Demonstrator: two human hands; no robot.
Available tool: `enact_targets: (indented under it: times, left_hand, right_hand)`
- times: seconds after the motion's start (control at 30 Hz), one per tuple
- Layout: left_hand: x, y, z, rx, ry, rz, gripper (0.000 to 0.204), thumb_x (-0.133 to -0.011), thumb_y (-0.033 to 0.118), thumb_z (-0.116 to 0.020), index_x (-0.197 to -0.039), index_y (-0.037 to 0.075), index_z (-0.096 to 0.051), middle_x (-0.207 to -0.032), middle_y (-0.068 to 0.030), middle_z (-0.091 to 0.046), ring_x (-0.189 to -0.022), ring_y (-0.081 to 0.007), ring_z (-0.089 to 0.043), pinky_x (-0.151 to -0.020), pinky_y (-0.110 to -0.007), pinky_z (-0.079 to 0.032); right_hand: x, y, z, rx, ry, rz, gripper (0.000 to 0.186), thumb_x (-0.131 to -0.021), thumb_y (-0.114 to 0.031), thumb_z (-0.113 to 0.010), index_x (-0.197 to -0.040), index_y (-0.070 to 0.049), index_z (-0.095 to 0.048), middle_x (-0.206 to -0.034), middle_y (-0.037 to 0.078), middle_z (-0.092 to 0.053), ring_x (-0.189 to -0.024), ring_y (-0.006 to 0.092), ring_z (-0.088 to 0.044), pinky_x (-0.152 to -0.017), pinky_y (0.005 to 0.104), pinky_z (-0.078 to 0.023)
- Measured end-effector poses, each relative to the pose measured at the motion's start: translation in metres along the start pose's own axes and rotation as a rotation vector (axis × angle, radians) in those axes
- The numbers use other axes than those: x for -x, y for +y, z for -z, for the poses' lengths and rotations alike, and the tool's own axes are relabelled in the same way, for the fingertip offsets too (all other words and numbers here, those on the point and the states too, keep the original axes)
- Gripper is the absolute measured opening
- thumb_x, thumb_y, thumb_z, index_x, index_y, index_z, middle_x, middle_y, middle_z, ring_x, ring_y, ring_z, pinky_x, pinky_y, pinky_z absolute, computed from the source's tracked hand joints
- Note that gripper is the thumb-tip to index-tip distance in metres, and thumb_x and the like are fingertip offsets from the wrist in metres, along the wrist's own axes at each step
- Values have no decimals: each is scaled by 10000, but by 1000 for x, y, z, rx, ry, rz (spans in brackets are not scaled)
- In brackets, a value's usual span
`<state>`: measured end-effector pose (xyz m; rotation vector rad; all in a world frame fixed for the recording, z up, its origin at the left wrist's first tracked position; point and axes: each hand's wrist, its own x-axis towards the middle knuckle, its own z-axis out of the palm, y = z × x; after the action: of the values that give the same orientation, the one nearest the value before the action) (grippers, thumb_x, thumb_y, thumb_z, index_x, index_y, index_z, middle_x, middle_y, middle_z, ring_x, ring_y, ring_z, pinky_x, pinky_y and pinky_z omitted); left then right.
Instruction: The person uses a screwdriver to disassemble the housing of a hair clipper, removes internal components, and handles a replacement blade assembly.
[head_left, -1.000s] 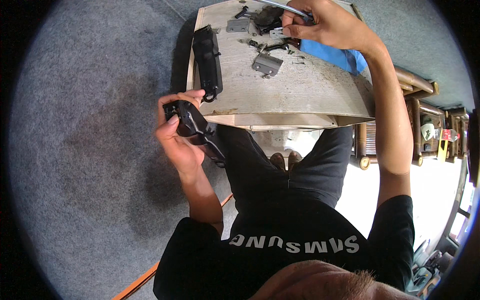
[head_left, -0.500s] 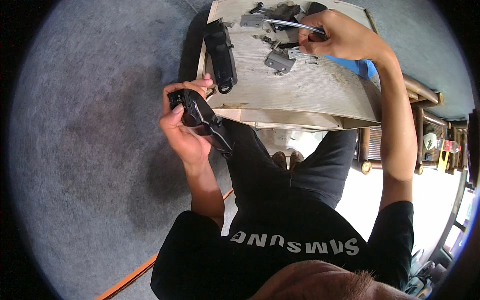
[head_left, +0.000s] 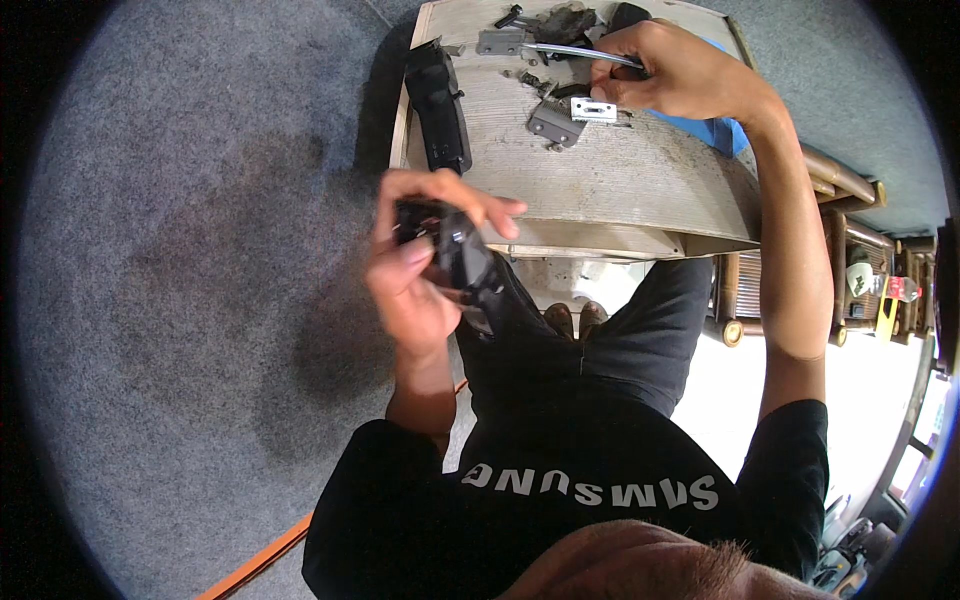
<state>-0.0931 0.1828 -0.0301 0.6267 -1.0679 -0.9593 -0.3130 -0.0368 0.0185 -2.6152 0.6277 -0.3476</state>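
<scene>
L hand [head_left: 425, 270] grips black clipper body [head_left: 455, 255]; R hand [head_left: 680, 70] holds screwdriver [head_left: 580, 55].

Your wooden table [head_left: 640, 190] sits at the frame's top centre, carrying a long black casing [head_left: 438, 105], grey metal plates [head_left: 556, 122] and a blue cloth [head_left: 715, 130].

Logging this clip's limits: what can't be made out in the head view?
- Black device: underside hidden by the left hand.
- Silver tool: handle end covered by the right hand.
- Small metal parts on the table: too small to identify.
</scene>
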Motion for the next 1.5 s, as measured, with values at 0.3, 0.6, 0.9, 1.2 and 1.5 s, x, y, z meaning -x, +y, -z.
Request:
enact_targets:
  times: [0.3,0.6,0.9,1.2,1.5]
  left_hand:
    - [-32,-22,-16,119,-45,305,358,-919,294,-415,-1107,-8,-461,-840,-157,-558,-572,-298,-646,-639,-541,-625]
    - [-47,-26,-16,99,-90,436,339,-950,280,-400,-1161,23,-467,-855,-148,-572,-573,-296,-651,-603,-520,-617]
    - [-48,-28,-13,121,-60,463,380,-973,283,-405,-1256,37,-467,-833,-144,-577,-577,-283,-647,-632,-527,-629]
    - [-50,-33,-17,63,12,382,257,-1046,236,-425,-1186,23,-463,-948,-148,-626,-710,-251,-692,-724,-469,-629]
    - [-54,-34,-36,-59,203,356,338,-1084,413,-535,-1150,83,-569,-1024,-42,-642,-946,-183,-685,-905,-380,-567]
  right_hand:
    - [-10,-20,-3,-34,210,104,150,-903,-136,-682,-976,-5,-694,-836,208,-704,-787,397,-690,-701,464,-533]
    - [-18,-10,-32,264,267,195,201,-903,-133,-681,-1092,-88,-731,-961,163,-737,-950,377,-707,-790,500,-562]
    - [-17,-10,-33,266,255,192,215,-971,-214,-659,-1029,-11,-697,-951,170,-717,-870,406,-689,-752,491,-545]
    - [-22,-10,-32,195,371,205,194,-945,-139,-639,-1106,-41,-685,-963,194,-725,-913,410,-695,-771,514,-545]
    - [-15,-35,-12,62,483,102,168,-902,-118,-631,-1020,-3,-665,-887,211,-704,-843,428,-687,-739,490,-541]
